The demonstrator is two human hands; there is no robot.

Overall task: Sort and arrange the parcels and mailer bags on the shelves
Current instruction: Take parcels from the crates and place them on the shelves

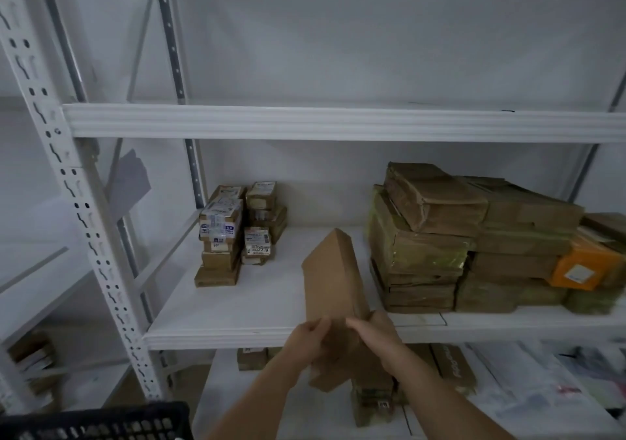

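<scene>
Parcel (333, 290), a long flat brown cardboard box, stands tilted on end over the front edge of the middle shelf (237, 307). Left hand (306, 336) grips its lower left side, fingers curled round the edge. Right hand (371, 333) grips the lower right side, thumb across the face. The grip of both hands closes on the same parcel. Just right of it, stacks of brown wrapped parcels (437, 236) fill the shelf, with an orange mailer (582, 265) at the far right. Small labelled boxes (233, 233) stand piled at the back left. A black crate (101, 422) sits at the lower left corner.
</scene>
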